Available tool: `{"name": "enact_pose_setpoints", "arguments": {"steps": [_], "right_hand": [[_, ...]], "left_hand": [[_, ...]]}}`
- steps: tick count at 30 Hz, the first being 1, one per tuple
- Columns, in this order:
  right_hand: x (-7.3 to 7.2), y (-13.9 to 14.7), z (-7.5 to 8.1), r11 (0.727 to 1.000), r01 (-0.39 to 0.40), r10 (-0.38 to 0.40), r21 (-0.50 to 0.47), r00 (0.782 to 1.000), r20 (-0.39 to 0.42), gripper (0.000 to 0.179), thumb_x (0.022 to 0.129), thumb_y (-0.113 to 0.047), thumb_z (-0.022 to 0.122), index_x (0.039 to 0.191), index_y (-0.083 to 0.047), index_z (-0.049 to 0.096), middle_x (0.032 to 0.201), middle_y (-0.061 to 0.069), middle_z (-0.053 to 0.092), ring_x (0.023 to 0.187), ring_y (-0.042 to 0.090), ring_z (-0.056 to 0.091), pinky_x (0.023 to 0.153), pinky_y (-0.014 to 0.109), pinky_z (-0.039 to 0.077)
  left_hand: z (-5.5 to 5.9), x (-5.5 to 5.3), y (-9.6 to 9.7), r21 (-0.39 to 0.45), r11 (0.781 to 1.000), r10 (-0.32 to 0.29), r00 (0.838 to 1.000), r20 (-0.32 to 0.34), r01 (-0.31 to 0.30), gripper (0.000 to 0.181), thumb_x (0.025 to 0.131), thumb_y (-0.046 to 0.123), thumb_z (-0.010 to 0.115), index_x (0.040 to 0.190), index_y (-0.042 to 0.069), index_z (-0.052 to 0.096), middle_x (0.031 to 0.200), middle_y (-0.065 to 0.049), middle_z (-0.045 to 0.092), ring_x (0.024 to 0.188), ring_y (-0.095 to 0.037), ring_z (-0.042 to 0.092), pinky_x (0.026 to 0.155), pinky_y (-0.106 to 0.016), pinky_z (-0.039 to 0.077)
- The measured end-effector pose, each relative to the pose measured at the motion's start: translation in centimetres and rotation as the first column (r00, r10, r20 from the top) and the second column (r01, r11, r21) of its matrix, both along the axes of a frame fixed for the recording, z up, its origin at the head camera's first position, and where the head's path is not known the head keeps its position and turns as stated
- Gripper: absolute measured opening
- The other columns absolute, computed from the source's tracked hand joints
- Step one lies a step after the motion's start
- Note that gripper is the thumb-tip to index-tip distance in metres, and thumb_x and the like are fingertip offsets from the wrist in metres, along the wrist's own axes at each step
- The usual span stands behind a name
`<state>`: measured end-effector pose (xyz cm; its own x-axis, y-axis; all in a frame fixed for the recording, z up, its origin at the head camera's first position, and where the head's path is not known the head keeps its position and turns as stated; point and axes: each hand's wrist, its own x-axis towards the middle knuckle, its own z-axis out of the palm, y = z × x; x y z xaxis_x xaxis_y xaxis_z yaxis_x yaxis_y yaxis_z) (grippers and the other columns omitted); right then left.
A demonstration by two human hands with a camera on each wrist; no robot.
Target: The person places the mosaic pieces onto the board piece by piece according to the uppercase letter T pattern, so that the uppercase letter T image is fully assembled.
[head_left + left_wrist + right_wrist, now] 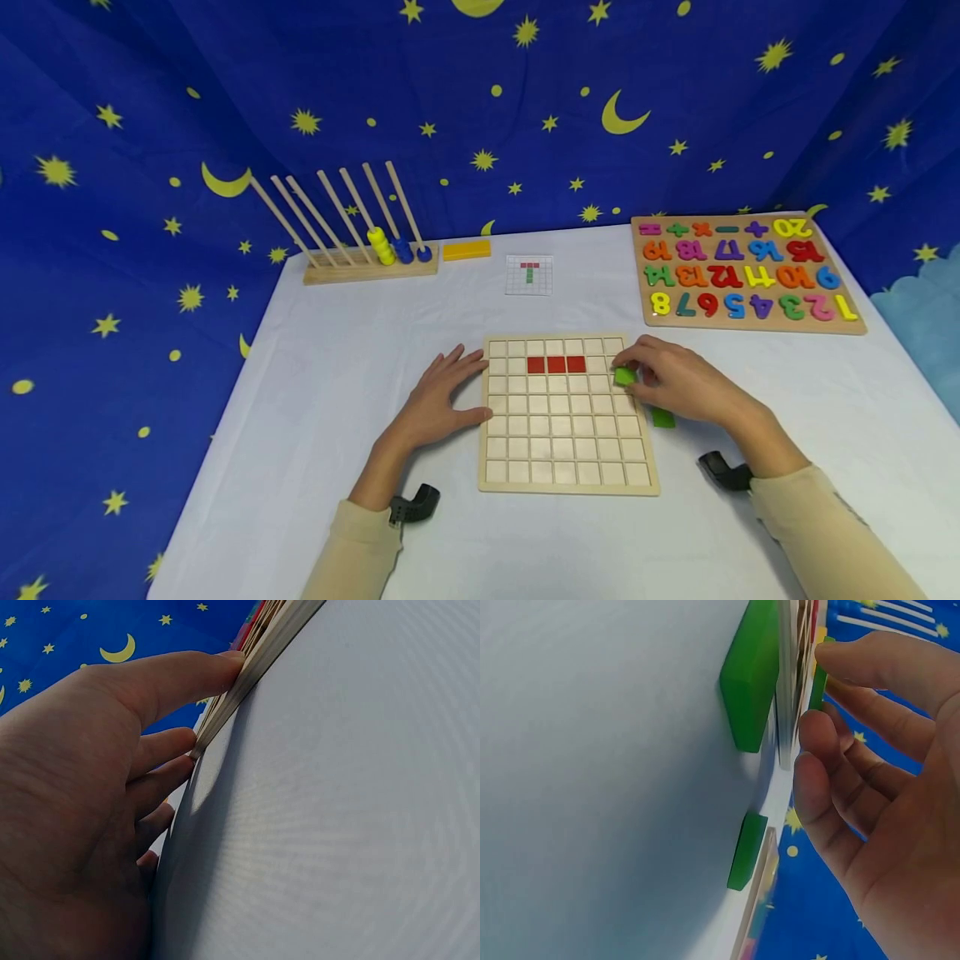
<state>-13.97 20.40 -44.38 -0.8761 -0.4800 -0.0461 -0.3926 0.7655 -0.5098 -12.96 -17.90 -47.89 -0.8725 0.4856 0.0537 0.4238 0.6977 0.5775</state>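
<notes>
A square wooden grid board (570, 490) lies on the white table with red tiles (556, 364) side by side in its second row from the top. My right hand (678, 379) pinches a green tile (625, 377) between thumb and fingers, above the board's right edge. Another green tile (663, 417) lies on the table beside the board. In the right wrist view, a further green tile (748, 851) lies on the cloth; from the head camera the hand hides it. My left hand (435, 400) touches the board's left edge with thumb and fingers spread.
Behind the board lies a small pattern card (528, 283) with a red and green T shape. A peg abacus (371, 272) with yellow and blue beads and a yellow block (467, 250) stand at the back left. A wooden number puzzle (750, 326) is at the back right.
</notes>
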Motion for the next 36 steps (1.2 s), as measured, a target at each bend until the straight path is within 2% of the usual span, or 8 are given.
{"name": "enact_pose_setpoints", "arguments": {"steps": [14,25,36], "right_hand": [[0.1,-0.9,-0.1,1.000,-0.023,0.023,0.000,0.999,0.024,0.030,0.083,-0.020,0.075,0.112,-0.017,0.069,0.091,-0.006,0.056,0.076,0.012,0.050,0.063,0.029,0.044],[0.0,-1.5,0.1,0.999,-0.046,0.046,-0.006,0.999,0.009,0.029,0.083,-0.019,0.075,0.111,-0.019,0.069,0.098,-0.006,0.057,0.080,0.011,0.051,0.074,0.034,0.047],[-0.1,-2.2,0.0,0.996,-0.083,0.081,-0.032,0.996,-0.033,0.029,0.083,-0.018,0.074,0.111,-0.018,0.069,0.098,-0.005,0.057,0.075,0.012,0.051,0.067,0.030,0.045]], "left_hand": [[-0.1,0.0,0.0,0.011,1.000,0.000,1.000,-0.009,0.000,0.075,0.080,0.052,0.072,0.144,0.020,0.047,0.151,0.008,0.036,0.144,-0.017,0.015,0.117,-0.037,0.006],[-0.1,0.0,0.0,0.002,1.000,0.004,1.000,-0.006,-0.003,0.076,0.080,0.053,0.072,0.144,0.021,0.047,0.151,0.009,0.036,0.144,-0.016,0.014,0.117,-0.037,0.006],[0.0,0.1,0.0,0.007,1.000,0.000,1.000,-0.012,0.000,0.075,0.081,0.052,0.072,0.144,0.020,0.047,0.151,0.007,0.037,0.144,-0.018,0.016,0.117,-0.037,0.006]]}}
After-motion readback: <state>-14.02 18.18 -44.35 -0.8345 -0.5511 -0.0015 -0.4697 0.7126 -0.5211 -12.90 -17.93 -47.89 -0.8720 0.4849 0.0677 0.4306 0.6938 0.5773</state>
